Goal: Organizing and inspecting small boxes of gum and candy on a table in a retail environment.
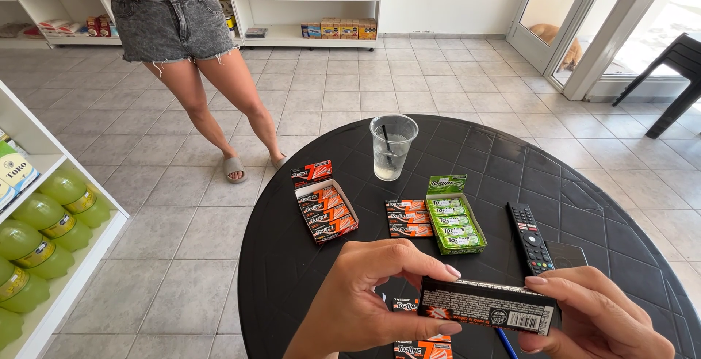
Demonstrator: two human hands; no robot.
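Note:
Both my hands hold one long black gum pack [485,306] flat, its back side up, low over a round black table [307,257]. My left hand [365,293] pinches its left end between thumb and fingers. My right hand [595,319] grips the right end. Below the pack lie more orange gum packs [422,347]. Further back sit an open orange display box [326,205] with several packs, three loose orange packs [409,217] and an open green display box [453,219] with several green packs.
A clear plastic cup [392,147] with a dark straw stands at the table's far edge. A black remote [529,236] lies right of the green box. A person in denim shorts [171,23] stands on the tiled floor. Shelves with green bottles [44,235] are at left.

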